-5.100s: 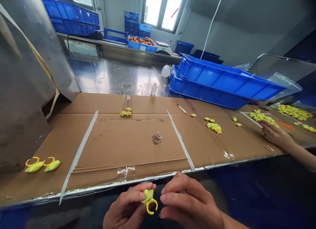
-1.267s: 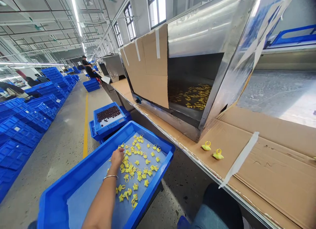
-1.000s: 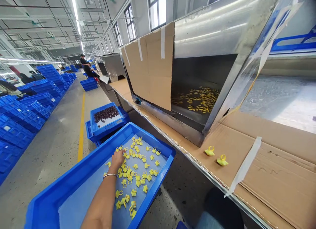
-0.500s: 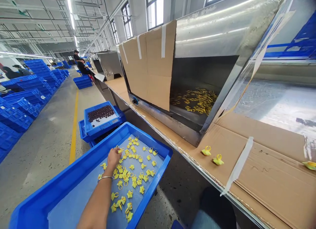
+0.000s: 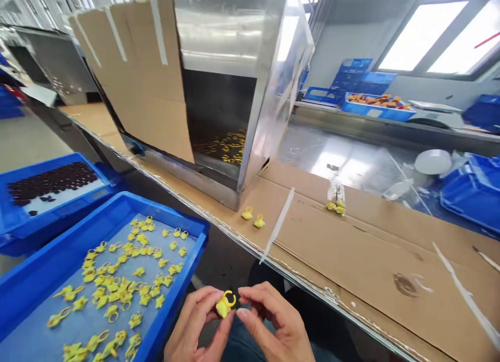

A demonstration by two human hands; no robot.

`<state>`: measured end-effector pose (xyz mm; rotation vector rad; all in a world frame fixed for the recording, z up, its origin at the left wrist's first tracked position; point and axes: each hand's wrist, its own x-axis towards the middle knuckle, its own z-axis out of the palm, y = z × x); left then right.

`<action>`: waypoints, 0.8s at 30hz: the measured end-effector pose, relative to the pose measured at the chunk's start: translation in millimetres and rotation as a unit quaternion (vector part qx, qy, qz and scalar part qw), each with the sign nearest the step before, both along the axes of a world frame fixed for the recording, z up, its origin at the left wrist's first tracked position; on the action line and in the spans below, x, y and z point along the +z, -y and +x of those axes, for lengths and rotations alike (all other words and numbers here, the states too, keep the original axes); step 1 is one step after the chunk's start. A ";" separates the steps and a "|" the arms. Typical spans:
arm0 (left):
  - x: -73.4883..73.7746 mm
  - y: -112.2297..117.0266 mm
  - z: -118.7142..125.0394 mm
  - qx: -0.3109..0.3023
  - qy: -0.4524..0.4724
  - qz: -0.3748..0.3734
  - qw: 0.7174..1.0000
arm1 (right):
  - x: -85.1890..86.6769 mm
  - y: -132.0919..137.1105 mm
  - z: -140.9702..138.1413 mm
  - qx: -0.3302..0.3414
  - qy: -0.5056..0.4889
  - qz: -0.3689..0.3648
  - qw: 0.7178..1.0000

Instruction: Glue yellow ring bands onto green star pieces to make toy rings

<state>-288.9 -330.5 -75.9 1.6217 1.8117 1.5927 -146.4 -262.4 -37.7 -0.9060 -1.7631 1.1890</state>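
My left hand (image 5: 197, 325) pinches a small yellow star-shaped ring (image 5: 223, 307) between thumb and fingers, its open-looking loop turned up and to the right. Close against it on the right, my right hand (image 5: 273, 320) has its thumb and fingers bent in a pinch beside the loop. Whether those fingertips grip the ring or something tiny, I cannot make out. To the left, a blue tray (image 5: 167, 304) lined with a pale sheet bears many similar yellow rings (image 5: 123, 286), scattered and clustered.
Beside the tray runs a cardboard-covered bench (image 5: 312, 258) with two yellow rings (image 5: 258, 221) and a small cluster (image 5: 336, 208) on it. A metal booth (image 5: 219, 44) holds more yellow pieces (image 5: 234, 146). Another blue tray (image 5: 84, 195) carries dark pieces. Blue bins (image 5: 474, 192) stand far right.
My view has swung right. My left hand has come out of the tray, now holding a yellow ring in front of me, and my right hand has come into view beside it.
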 end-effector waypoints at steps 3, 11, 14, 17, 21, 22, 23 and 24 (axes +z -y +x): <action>2.1 -4.2 18.4 -0.016 0.009 0.020 1.000 | 3.3 0.4 7.1 -0.028 -0.009 -0.046 0.999; 9.7 -1.8 32.3 -0.043 0.036 -0.007 0.998 | 12.4 1.3 19.5 -0.037 0.027 -0.045 0.998; 10.9 -2.1 31.8 -0.065 0.021 0.008 0.998 | 11.4 2.5 19.8 -0.038 0.036 -0.037 0.998; 9.4 -4.7 33.6 -0.053 0.030 0.017 0.998 | 10.4 3.2 20.7 -0.038 0.043 -0.033 0.998; 8.7 -3.0 42.2 -0.023 0.056 0.028 0.998 | 12.0 3.3 20.8 -0.026 0.066 -0.025 0.997; 9.1 -1.3 43.3 -0.027 0.062 0.032 0.997 | 12.9 3.3 20.4 -0.019 0.076 -0.024 0.997; 9.2 0.2 42.7 -0.033 0.066 0.030 0.997 | 13.8 3.3 19.9 -0.011 0.083 -0.019 0.996; 8.5 1.2 39.3 -0.036 0.068 0.019 0.997 | 14.5 3.2 19.4 -0.003 0.088 -0.010 0.996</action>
